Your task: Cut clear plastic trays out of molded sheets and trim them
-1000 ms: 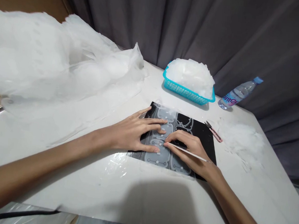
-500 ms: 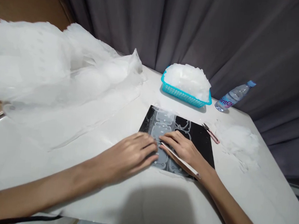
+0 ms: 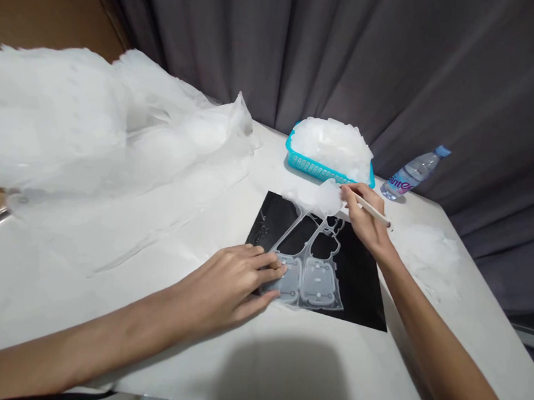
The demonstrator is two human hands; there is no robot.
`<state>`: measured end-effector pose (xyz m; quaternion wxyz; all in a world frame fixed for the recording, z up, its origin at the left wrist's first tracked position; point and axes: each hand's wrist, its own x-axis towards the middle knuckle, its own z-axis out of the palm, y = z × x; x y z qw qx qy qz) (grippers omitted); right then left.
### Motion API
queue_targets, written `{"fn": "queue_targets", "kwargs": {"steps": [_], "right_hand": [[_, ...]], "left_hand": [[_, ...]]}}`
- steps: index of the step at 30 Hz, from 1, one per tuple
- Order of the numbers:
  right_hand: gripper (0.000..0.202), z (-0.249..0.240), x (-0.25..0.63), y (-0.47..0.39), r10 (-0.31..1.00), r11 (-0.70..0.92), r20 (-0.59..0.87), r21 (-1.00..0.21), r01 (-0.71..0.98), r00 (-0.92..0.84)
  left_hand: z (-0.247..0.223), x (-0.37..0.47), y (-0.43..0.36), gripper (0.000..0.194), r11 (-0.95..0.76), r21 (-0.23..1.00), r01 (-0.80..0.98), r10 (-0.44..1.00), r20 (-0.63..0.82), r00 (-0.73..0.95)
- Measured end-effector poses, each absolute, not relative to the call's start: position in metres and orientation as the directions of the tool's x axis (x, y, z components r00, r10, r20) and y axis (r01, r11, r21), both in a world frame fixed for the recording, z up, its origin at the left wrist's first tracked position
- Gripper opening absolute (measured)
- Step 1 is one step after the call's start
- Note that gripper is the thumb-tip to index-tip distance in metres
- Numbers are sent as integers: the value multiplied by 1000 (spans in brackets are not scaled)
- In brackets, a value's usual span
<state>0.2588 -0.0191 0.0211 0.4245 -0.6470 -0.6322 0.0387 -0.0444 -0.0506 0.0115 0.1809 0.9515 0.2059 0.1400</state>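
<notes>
A translucent, soft-looking plastic sheet (image 3: 320, 282) with moulded rounded-square shapes lies on a black mat (image 3: 356, 297). My left hand (image 3: 248, 272) rests on the sheet's left part, fingers laid out flat. At the mat's far edge, my right hand (image 3: 366, 216) is closed around a slim white stick-like tool (image 3: 371, 210). Its fingertips also touch a bunch of translucent plastic pieces (image 3: 329, 197), raised from the mat. Strips of the sheet's frame stretch from the near shapes up towards that bunch. Whether the tool itself touches the pieces I cannot tell.
A blue basket (image 3: 312, 166) heaped with whitish pieces stands behind the mat. To its right is a water bottle (image 3: 410, 173). A pile of translucent scraps (image 3: 431, 260) lies at right, and a large heap of white plastic sheeting (image 3: 93, 127) covers the left.
My right hand has moved up and away from the sheet with the tool, drawing the far plastic pieces up. My left hand stays, pressed flat. The pink-handled snips are now hidden.
</notes>
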Motion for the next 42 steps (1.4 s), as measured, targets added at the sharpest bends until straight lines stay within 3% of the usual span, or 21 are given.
{"fn": "queue_targets", "kwargs": {"steps": [3,6,8,9,12,15,17,19,22,26,32,35,37,39,40,42], "right_hand": [[21,38,259,-24,888,179,422,-683,708,182],[20,50,234,-52,926,219,363,-739,637,103],[17,55,218,-71,967,247,241,-796,552,-85],[16,55,213,-77,963,252,162,-827,503,-216],[25,53,212,-82,900,266,78,-877,399,-429],[51,46,223,-71,941,327,242,-835,443,-238],[55,40,226,-62,929,359,347,-757,546,-129],[45,34,223,-57,919,378,358,-679,630,-165],[30,26,214,-52,921,386,228,-633,671,-315],[20,21,209,-47,914,369,139,-679,635,-382],[11,25,207,-43,914,351,130,-726,591,-383],[12,16,204,-40,930,365,214,-622,692,-298],[13,5,204,-35,934,333,299,-522,785,-197],[14,-6,206,-29,925,295,353,-443,846,-138],[16,-9,208,-26,924,288,360,-423,859,-132],[19,-11,212,-23,923,281,366,-432,857,-118]], "left_hand": [[24,-41,-34,34,-680,606,413,543,37,839],[34,-29,-6,62,-220,871,439,586,-242,773],[34,-19,14,88,49,901,431,562,-382,734],[32,-16,22,88,52,906,421,561,-375,738],[20,-11,36,57,-79,929,362,497,-278,822],[6,-14,33,40,-76,960,269,504,-196,841],[0,-16,26,37,-108,963,248,553,-149,819],[-3,-18,19,36,-184,949,256,600,-98,794],[-2,-19,10,36,-276,919,280,651,-36,758],[1,-19,5,36,-290,912,291,672,-23,740],[7,-15,-2,36,-377,865,331,688,22,725],[9,-15,-15,27,-711,640,292,572,285,769],[10,-17,-23,23,-920,358,161,324,459,827],[11,-21,-27,24,-972,229,48,160,502,850],[12,-22,-27,23,-958,283,48,186,483,856],[14,-24,-22,20,-816,556,155,409,367,836]]}}
